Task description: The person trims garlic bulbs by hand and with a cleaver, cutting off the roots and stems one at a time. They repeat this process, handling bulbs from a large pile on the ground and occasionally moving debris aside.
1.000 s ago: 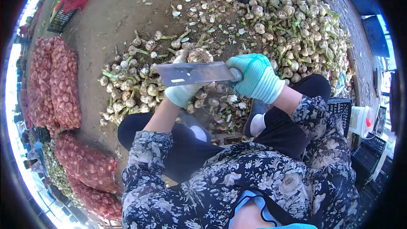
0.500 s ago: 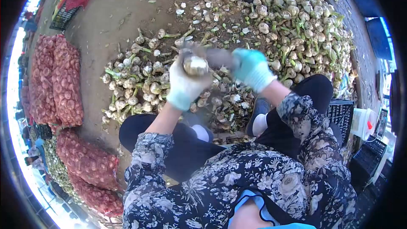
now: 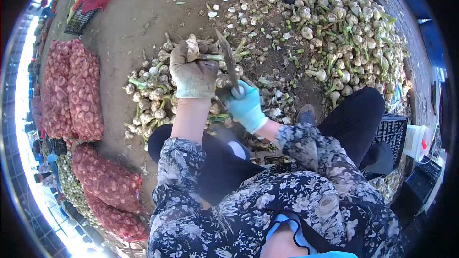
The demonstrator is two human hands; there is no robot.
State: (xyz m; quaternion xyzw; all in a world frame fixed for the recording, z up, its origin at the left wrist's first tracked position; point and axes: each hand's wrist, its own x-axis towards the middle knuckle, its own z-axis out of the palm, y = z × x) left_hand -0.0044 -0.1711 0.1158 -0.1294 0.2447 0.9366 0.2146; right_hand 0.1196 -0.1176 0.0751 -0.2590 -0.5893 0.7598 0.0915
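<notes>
While the left hand (image 3: 193, 75) grips garlic (image 3: 192, 48), forearm (image 3: 190, 119) stretched forward, right hand (image 3: 246, 107) clasps a knife (image 3: 227, 59), angled inward

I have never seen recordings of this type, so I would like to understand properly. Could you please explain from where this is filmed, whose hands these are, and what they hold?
There is no machine here: a person works with two gloved hands. The camera sits on that person's head and looks forward and down, so the person's own sleeves and legs appear too.

The left hand holds a garlic bulb, its green stem pointing right. The right hand grips a knife with its blade by the stem; whether they touch is unclear.

On the ground lie a smaller garlic heap and a larger pile to the right. Red net sacks are at the left.
</notes>
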